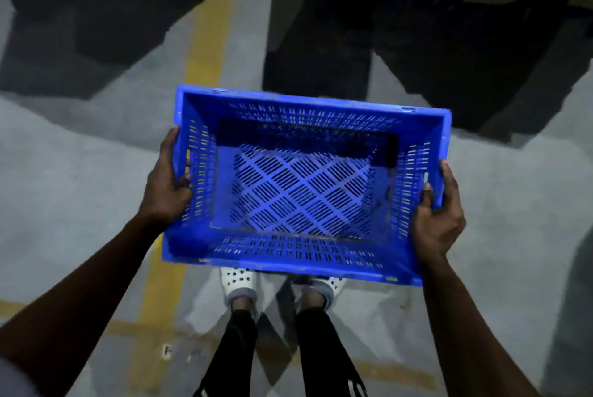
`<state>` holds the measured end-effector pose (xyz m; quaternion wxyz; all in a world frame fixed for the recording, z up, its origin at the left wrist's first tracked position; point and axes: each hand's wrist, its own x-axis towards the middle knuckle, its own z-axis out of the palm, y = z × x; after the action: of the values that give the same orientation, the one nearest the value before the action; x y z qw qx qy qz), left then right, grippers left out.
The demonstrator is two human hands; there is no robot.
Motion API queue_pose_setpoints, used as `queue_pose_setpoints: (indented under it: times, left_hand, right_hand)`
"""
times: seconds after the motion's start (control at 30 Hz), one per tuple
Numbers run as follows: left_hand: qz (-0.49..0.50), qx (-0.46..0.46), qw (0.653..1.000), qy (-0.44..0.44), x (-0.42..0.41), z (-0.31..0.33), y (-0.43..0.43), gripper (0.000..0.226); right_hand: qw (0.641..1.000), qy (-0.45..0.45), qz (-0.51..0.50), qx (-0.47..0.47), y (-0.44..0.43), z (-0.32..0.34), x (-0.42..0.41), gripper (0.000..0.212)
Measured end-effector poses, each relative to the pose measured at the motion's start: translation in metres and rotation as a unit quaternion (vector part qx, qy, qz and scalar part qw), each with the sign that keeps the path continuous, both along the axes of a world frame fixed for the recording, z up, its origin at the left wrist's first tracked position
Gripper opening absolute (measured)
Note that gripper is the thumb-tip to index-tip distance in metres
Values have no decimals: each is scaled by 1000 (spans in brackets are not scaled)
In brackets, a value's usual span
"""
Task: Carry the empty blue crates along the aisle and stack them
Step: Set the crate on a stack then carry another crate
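Observation:
An empty blue crate (305, 184) with slotted walls and a diamond-patterned perforated floor is held in the air in front of me, open side up. My left hand (168, 186) grips its left short wall, fingers curled through the handle slot. My right hand (438, 213) grips the right short wall the same way. Nothing lies inside the crate. Its near edge hides part of my feet.
Below is a grey concrete floor with a yellow painted line (205, 43) running away from me on the left and a fainter cross line near my white shoes (239, 284). Dark, blurred shapes (369, 43) and shadows fill the far part of the view.

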<state>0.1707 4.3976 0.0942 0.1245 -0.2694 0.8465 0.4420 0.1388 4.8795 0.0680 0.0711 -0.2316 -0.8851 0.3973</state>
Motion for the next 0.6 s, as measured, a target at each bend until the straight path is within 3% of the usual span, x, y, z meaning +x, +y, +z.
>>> queue_pose_setpoints:
  times: [0.6]
  left_hand:
    - [-41, 23, 999, 17, -24, -21, -9, 105]
  right_hand:
    - [999, -4, 17, 31, 0, -22, -20, 50]
